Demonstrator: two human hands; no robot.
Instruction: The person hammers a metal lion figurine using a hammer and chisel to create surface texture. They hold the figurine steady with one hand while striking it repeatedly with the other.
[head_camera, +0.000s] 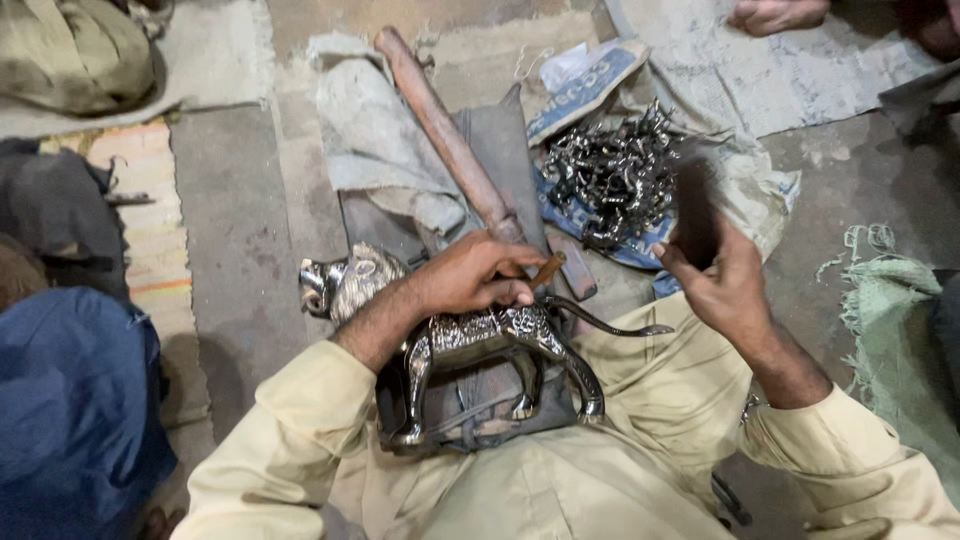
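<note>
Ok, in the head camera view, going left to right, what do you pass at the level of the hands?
Blue cloth bundle → shiny silver metal lion figurine → left hand resting on it → right hand, raised with a blurred dark object → pale green frayed cloth.

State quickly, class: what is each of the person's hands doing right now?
Left hand: closed on a small brown tool, resting on the metal lion figure.
Right hand: raised, gripping a dark blurred object; what it is cannot be told.

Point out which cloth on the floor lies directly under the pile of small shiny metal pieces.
The blue-and-white printed sack, above the right hand. The pile of metal pieces sits on it; the grey cloth and green cloth carry none.
</note>
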